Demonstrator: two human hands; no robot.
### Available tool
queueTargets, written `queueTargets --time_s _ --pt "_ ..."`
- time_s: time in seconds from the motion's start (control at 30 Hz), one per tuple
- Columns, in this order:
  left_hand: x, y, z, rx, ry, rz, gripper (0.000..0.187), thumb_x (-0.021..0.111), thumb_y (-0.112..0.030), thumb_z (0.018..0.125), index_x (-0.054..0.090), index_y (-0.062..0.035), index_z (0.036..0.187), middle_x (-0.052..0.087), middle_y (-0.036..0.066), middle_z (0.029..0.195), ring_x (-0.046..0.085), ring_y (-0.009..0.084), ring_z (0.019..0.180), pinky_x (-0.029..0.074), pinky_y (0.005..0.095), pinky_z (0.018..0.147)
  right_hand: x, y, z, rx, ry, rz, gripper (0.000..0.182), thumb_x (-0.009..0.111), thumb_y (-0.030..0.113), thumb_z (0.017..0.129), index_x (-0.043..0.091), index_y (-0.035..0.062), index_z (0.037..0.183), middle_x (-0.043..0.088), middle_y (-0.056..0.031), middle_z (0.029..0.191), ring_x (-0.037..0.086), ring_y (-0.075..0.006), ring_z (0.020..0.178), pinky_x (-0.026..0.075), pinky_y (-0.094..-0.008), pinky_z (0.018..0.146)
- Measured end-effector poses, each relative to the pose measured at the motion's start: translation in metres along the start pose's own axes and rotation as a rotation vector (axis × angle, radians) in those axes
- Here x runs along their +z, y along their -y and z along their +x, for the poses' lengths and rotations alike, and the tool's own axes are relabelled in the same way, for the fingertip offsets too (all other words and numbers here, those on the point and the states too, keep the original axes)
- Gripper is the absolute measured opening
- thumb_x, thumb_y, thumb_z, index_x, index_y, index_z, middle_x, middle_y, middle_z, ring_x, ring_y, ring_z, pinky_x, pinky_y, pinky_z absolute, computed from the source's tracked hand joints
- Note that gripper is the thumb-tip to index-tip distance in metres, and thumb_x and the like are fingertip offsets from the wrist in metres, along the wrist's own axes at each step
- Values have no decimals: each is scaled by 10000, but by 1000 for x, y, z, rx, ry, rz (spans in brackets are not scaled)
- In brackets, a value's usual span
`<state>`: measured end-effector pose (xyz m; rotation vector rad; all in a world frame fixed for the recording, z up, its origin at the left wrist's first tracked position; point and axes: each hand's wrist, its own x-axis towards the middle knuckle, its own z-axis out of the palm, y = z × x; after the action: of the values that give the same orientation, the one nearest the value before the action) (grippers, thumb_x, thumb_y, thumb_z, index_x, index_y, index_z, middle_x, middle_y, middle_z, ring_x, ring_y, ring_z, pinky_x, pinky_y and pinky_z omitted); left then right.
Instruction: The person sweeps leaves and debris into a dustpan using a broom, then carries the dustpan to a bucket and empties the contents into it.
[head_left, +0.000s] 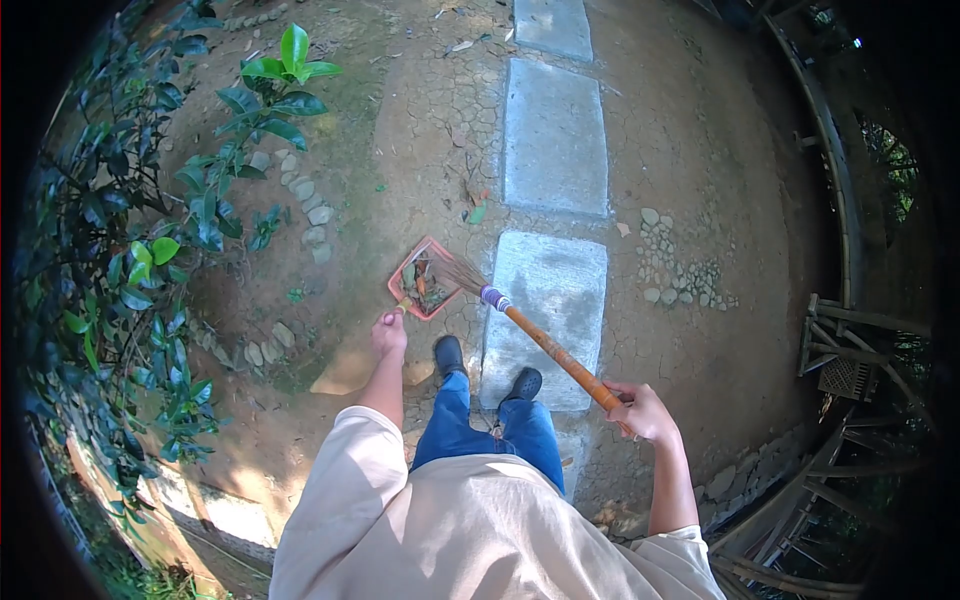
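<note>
My left hand (pixel 389 332) is closed round the short handle of an orange-red dustpan (pixel 394 284). Dry leaves and debris (pixel 424 284) lie inside the pan. In my right hand (pixel 640 410) is the end of a long-handled broom (pixel 553 350), its fingers wrapped round the orange-brown stick. Purple and white binding circles the broom's neck, and its thin bristles reach over the dustpan's right side. Both hands are in front of my body, the right one farther out to the side.
Pale concrete slabs (pixel 556 138) run ahead over bare, cracked soil. A few leaves (pixel 477 213) lie beside them. Leafy shrubs (pixel 205 215) and small border stones (pixel 318 214) stand left. Pebbles (pixel 684 268) are set in the ground at right, near a bamboo structure (pixel 850 330).
</note>
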<state>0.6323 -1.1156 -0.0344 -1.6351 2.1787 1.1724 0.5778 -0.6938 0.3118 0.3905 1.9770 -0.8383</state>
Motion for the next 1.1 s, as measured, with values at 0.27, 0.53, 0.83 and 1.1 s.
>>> queueTargets --time_s 0.27,0.53,0.83,1.1 --pt "17 14 16 49 -106 -23 263 669 -316 859 722 -101 1000 688 41 770 658 172 759 489 346 751 -3 7 2 -40 -103 30 683 702 85 687 561 -27 1346 675 -132 790 552 -124 487 438 -301 453" --pt "10 -20 8 -13 -52 24 432 638 -379 865 672 -146 1228 733 44 891 694 170 860 511 340 817 -6 4 21 -77 -187 176 679 681 51 708 530 -55 1361 640 -99 735 541 -123 470 428 -295 443" --pt "41 -52 22 -6 -88 -62 372 657 -416 870 709 -95 1052 703 166 1038 671 336 947 503 435 837 -35 38 80 -129 -200 139 669 661 11 728 503 -75 1372 623 -77 718 527 -116 484 410 -291 438" --pt "69 -82 31 -78 -65 -185 267 686 -326 856 743 -114 1008 714 161 965 676 304 884 500 421 799 -87 76 163 -118 -83 -21 664 681 45 723 526 -59 1360 631 -91 688 557 -130 493 432 -304 457"
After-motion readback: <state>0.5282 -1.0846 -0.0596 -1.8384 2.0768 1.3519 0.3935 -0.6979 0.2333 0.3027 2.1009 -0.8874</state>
